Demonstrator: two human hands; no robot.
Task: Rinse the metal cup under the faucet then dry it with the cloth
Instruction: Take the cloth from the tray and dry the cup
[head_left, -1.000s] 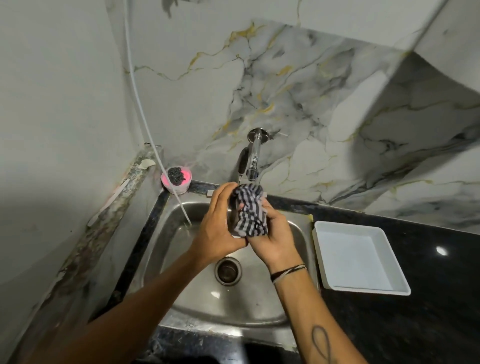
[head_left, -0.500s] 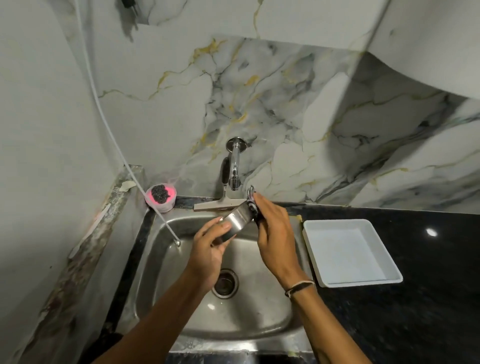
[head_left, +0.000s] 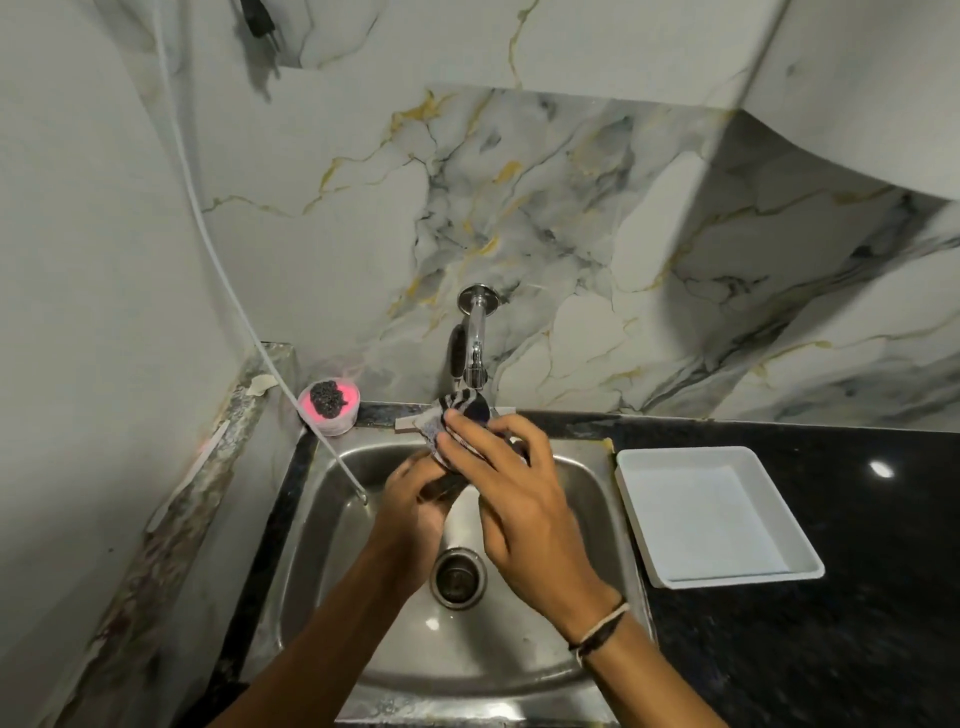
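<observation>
Both hands work over the steel sink (head_left: 582, 499), just below the faucet (head_left: 474, 348). Right hand (head_left: 511, 499) lies on top, fingers spread and pressed onto the checked cloth (head_left: 457, 415), which is bunched at the fingertips near the back rim of the sink. Left hand (head_left: 415, 512) sits underneath and partly hidden by the right one, fingers curled up around something dark between the hands; the metal cup (head_left: 439, 486) is almost fully covered there, only a dark sliver shows, so its tilt cannot be told. Right grip is clamped on the cloth; left grip looks closed round the cup, but contact is mostly hidden. No water stream visible from the faucet. Drain (head_left: 457, 577) is open in the sink floor, below the hands. A white tray (head_left: 795, 571) sits on the black worktop (head_left: 857, 649) just right of the sink. A pink tub with a dark scrubber (head_left: 329, 407) stands at the back left corner. A white hose (head_left: 218, 249) runs down the left wall, its end in the sink. A band is on the right wrist (head_left: 597, 631).
</observation>
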